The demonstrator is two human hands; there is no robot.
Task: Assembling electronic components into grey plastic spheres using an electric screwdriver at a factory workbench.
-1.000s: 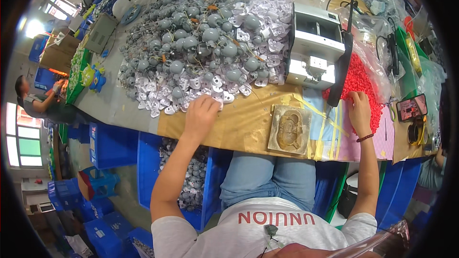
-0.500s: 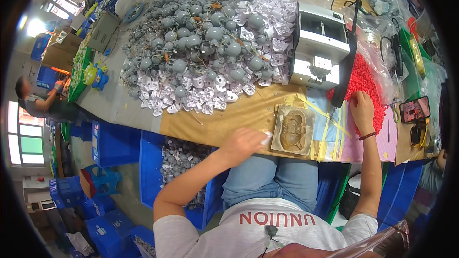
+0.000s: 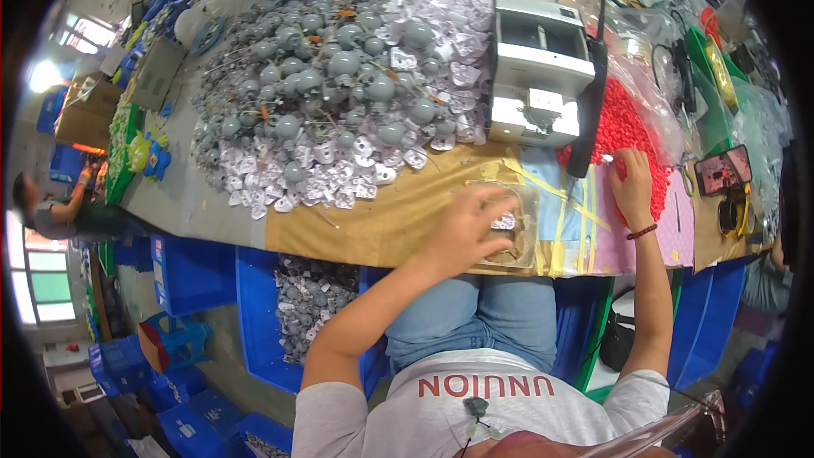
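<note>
Now placing a small white part into the fixture
Left hand [image 3: 465, 225] is pinching the white part [image 3: 504, 221] over the clear tray [image 3: 519, 248]; right hand [image 3: 632, 182], fingers spread, is resting on red pieces [image 3: 623, 123].

A bare brown strip of worktop [image 3: 373, 225] runs along the near edge, left of the left hand [image 3: 465, 229]. Beyond it the heap of grey balls and white pieces [image 3: 339, 102] blocks the far side. The white machine [image 3: 538, 76] stands between that heap and the red pellets [image 3: 627, 131], leaving only narrow taped ground before it.
</note>
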